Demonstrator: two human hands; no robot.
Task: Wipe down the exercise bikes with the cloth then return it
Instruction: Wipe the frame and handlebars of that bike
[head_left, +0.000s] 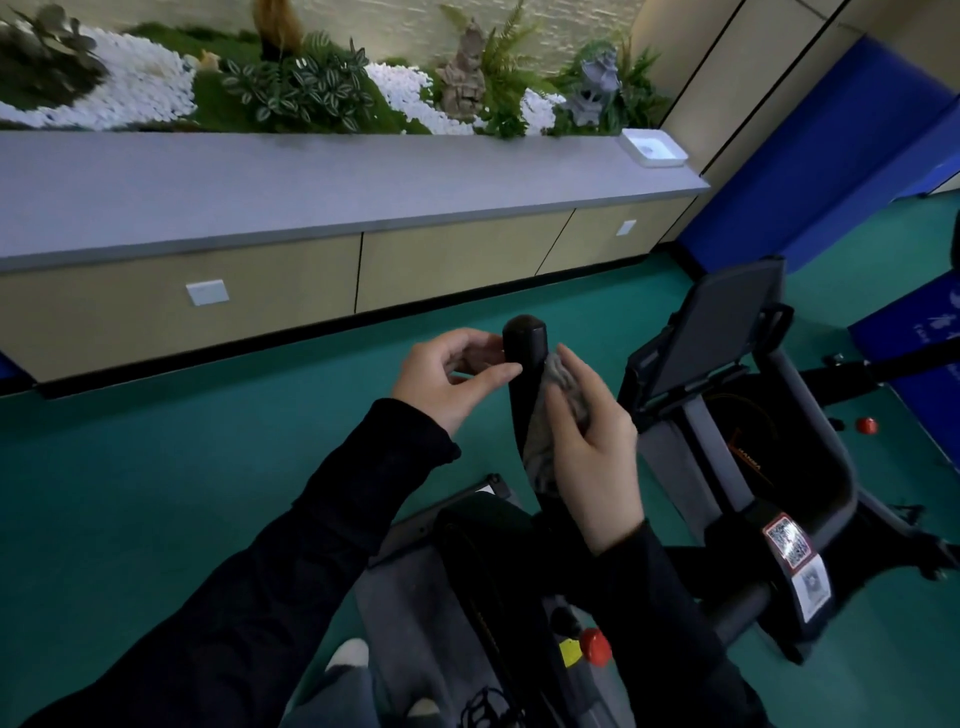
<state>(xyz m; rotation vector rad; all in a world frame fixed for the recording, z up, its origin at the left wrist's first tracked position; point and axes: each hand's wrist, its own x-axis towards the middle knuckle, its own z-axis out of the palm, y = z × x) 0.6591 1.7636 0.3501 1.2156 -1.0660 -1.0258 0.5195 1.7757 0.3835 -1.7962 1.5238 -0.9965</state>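
Teal-green rubber flooring (156, 493) runs under everything, and nearest the camera stands the black exercise bike frame (498, 597) with its round red knob (595, 647). A white shoe toe (348, 657) is just beside the frame, so the person stands tight against the machine to reach over it.

Both arms in black sleeves reach to the upright black handlebar grip (524, 343). The right hand (592, 462) has its fingers curled round the grey crumpled cloth (563, 387), pressing it against the right side of the bar. The cloth hangs down along the bar below that hand, probably so one stroke covers the whole length. The left hand (452, 379) sits on the bar's other side, apart from the right. Its fingers are curled with the thumb pointing at the grip. A dull patch between thumb and forefinger may be the cloth's other end. I cannot tell whether it pinches anything or only steadies the bar.

Just beyond is the bike's tilted black console screen (717, 332), not yet touched by the cloth.

Farther off, the long grey countertop (311, 182) carries a white square tray (670, 156) at its right end, possibly where the cloth belongs. Behind it lies a bed of white pebbles and green plants (145, 83).
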